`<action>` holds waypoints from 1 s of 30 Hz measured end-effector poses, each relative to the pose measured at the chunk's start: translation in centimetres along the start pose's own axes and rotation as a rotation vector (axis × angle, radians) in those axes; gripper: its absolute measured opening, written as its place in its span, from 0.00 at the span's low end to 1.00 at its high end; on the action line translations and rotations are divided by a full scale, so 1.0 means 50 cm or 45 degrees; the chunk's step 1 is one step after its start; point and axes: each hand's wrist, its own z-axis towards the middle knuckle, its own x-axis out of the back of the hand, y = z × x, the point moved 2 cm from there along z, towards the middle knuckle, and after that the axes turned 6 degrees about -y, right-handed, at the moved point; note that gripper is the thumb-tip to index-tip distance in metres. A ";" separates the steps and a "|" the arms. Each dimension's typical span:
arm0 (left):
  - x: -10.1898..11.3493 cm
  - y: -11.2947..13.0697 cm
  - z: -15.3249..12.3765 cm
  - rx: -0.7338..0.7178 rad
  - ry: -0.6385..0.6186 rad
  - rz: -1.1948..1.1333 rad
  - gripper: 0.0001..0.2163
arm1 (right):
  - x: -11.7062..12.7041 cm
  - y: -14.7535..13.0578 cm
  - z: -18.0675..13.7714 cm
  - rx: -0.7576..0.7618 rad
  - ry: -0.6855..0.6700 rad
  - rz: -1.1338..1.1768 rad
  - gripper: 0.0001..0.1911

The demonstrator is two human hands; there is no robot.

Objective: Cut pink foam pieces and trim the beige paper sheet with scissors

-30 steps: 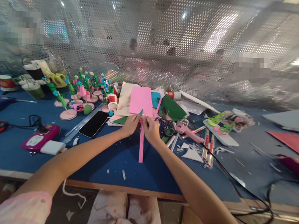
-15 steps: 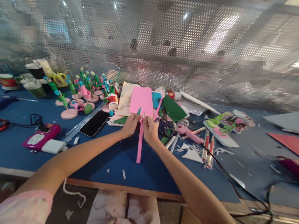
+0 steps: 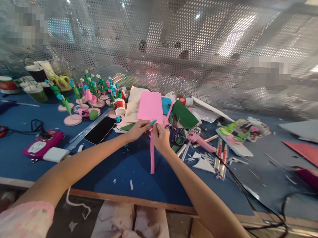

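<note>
Pinch grip on the upper end of a pink strip [image 3: 152, 157], held over the blue table [image 3: 135, 177] about midway along its near edge. The left hand [image 3: 137, 129] and right hand [image 3: 161, 137] meet thumb to thumb, and the fingers [image 3: 156, 128] of each close narrowly on the same short stretch of the strip's top. The rest of the strip hangs straight down toward the near edge. Whether its lower end touches the table cannot be told. A small teal tip [image 3: 153, 122] shows just above the left thumb, and it cannot be told whether this is a painted nail or a scrap. Behind the hands, toward the far edge, a pink sheet [image 3: 150, 106] lies on a heap of coloured paper. Scissors [image 3: 176, 134] and a pink glue gun [image 3: 201, 142] lie just to the right of the right hand, and a phone [image 3: 99, 130] lies to the left. The hands appear to be folding or curling the strip's top end. For this the two pinches should probably sit close together, so that the soft material bends only between them, with the long edges kept parallel. The hanging tail is best left free of the clutter on the right, and light, even pressure should avoid creasing the strip.
</note>
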 end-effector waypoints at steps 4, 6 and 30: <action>0.009 0.002 -0.001 0.018 -0.094 0.076 0.19 | 0.002 0.006 0.000 0.002 -0.040 0.005 0.15; 0.012 0.004 -0.002 0.003 -0.093 0.119 0.19 | 0.001 0.011 -0.001 -0.021 -0.048 0.029 0.15; -0.018 0.018 -0.004 0.026 0.120 -0.129 0.18 | -0.001 0.021 -0.006 -0.306 0.052 0.466 0.25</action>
